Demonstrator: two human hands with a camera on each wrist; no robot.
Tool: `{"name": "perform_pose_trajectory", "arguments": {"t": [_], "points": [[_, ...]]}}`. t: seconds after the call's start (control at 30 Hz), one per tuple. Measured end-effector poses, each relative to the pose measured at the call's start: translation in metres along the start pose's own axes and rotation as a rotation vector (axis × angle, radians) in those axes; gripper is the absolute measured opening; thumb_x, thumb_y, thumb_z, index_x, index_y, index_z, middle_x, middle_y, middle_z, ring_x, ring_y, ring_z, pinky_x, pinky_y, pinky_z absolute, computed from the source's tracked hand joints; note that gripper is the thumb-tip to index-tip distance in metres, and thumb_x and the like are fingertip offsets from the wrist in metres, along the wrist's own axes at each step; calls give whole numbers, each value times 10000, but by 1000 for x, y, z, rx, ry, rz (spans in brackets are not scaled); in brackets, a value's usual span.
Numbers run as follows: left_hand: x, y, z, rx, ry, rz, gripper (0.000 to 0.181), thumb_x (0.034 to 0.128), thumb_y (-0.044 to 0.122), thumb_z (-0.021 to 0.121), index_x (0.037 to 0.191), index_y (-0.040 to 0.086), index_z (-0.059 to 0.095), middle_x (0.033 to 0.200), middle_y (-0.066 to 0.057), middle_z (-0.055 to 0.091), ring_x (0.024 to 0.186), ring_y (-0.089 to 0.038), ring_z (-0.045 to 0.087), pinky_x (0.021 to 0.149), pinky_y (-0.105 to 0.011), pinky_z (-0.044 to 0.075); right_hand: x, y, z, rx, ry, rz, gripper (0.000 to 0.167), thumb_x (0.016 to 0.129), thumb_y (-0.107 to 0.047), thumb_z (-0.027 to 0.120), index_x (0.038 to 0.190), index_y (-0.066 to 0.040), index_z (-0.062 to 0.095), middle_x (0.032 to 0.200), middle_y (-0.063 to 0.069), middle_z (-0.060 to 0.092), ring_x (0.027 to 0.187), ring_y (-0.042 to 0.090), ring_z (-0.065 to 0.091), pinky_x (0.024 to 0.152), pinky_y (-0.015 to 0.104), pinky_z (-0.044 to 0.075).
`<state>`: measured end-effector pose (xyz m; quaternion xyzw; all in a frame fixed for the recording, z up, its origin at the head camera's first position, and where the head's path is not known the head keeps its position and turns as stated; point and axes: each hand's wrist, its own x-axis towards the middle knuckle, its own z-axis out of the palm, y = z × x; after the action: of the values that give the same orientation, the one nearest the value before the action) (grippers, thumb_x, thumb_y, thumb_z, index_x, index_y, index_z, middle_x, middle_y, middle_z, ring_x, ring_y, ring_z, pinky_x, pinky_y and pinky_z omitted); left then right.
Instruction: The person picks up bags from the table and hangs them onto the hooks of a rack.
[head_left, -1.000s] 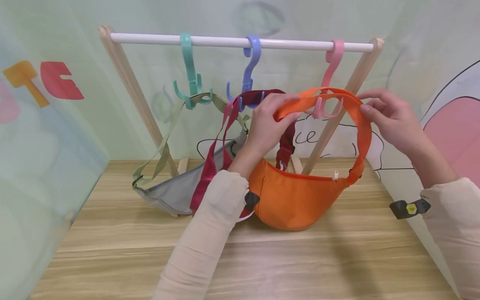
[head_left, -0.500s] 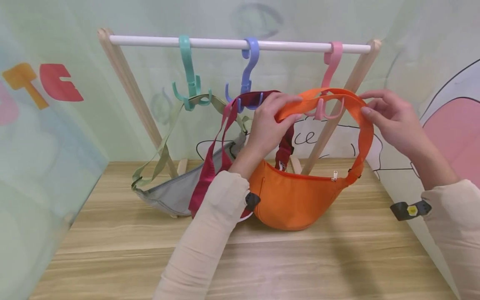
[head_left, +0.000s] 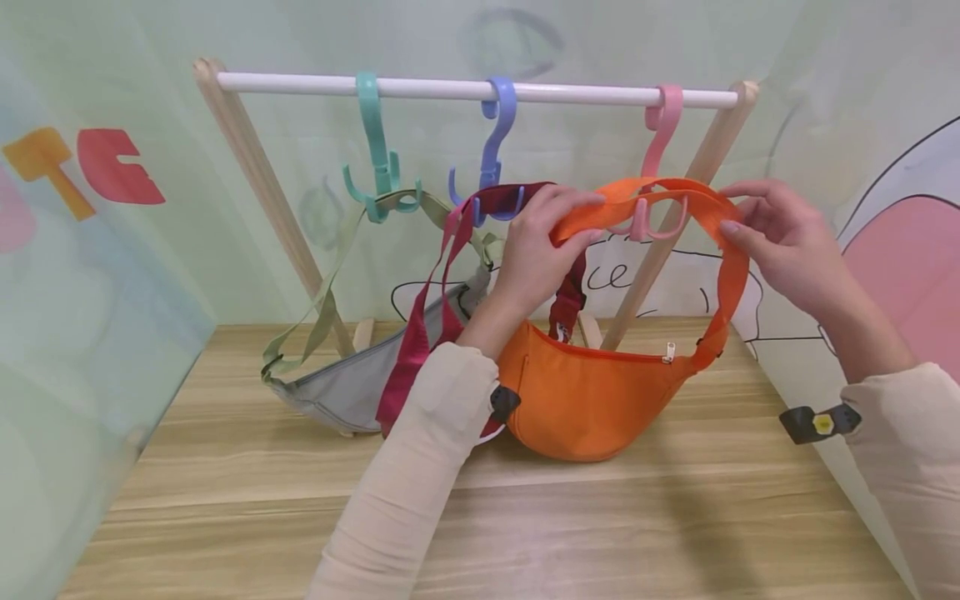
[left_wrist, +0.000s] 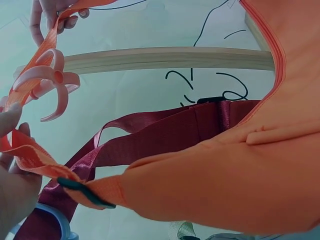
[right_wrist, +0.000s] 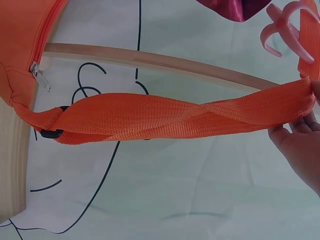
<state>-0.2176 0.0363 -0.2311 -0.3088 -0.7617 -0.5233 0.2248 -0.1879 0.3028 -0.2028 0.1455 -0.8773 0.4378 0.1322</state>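
An orange waist bag [head_left: 592,400] hangs by its strap [head_left: 731,292] at the pink hook [head_left: 663,133]; its body is low at the table. In the head view the strap passes behind the hook's front prong. My left hand [head_left: 536,242] pinches the strap left of the hook, thumb below and fingers above. On the other side my right hand [head_left: 787,237] holds it between thumb and fingers. The right wrist view shows the strap twisted between the right hand [right_wrist: 302,142] and a black buckle [right_wrist: 51,133]. My left forearm hides part of a wine-red bag [head_left: 408,367].
A white rail [head_left: 442,87] on wooden posts [head_left: 255,167] carries the hooks. The wine-red bag's strap is on the blue hook [head_left: 498,125], close beside my left hand. A grey bag [head_left: 348,383] with a green strap hangs from the teal hook [head_left: 371,117]. Below is a wooden table [head_left: 570,533].
Both hands keep their hold on the strap almost unmoved. The strap's right side has shifted very slightly rightward relative to the rack, and the head view has drifted a little.
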Motion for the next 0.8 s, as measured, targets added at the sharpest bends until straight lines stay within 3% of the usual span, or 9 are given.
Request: {"name": "perform_pose_trajectory", "arguments": {"t": [0.5, 0.8], "points": [[0, 2, 0, -1, -24, 22, 306, 830, 98, 667, 1130, 51, 632, 1103, -97, 547, 1011, -177, 505, 812, -153, 421, -2, 3, 2, -14, -22, 44, 399, 909, -132, 556, 1285, -201, 443, 918, 60, 515, 786, 127, 555, 651, 150, 448], [2, 3, -1, 40, -42, 42, 366, 831, 115, 669, 1181, 30, 597, 1104, -108, 561, 997, -189, 503, 834, -150, 382, -2, 5, 5, 2, -31, 23, 373, 907, -123, 558, 1260, -176, 454, 907, 58, 527, 770, 116, 558, 680, 126, 457]]}}
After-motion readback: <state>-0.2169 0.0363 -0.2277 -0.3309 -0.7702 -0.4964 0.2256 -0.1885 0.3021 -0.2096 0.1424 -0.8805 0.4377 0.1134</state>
